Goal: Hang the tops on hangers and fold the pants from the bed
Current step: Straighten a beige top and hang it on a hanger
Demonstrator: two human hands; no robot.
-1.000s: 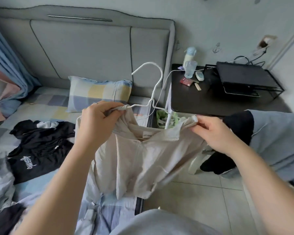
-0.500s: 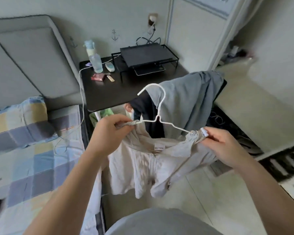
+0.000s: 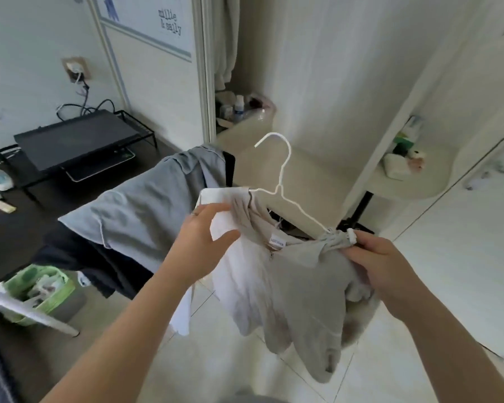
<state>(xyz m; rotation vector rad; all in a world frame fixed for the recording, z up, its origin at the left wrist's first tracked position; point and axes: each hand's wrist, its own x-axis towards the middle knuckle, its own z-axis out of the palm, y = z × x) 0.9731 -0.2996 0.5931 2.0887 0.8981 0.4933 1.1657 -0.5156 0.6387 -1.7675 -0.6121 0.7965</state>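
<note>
Since the earlier frame the view has swung right. The bed is gone from sight, the desk (image 3: 26, 228) sits at the left edge, and a pale wardrobe (image 3: 157, 97) stands ahead. The top (image 3: 297, 280) is held in mid-air over the tiled floor (image 3: 221, 367), in front of a grey garment (image 3: 146, 216) draped on a chair. The left hand (image 3: 207, 237) grips its left shoulder, fingers curled round the cloth. The right hand (image 3: 381, 266) pinches the bunched right shoulder at the end of the hanger (image 3: 279, 189). The top is beige and crumpled, with its neck label showing. The white wire hanger tilts down to the right, hook up, right arm bare.
</note>
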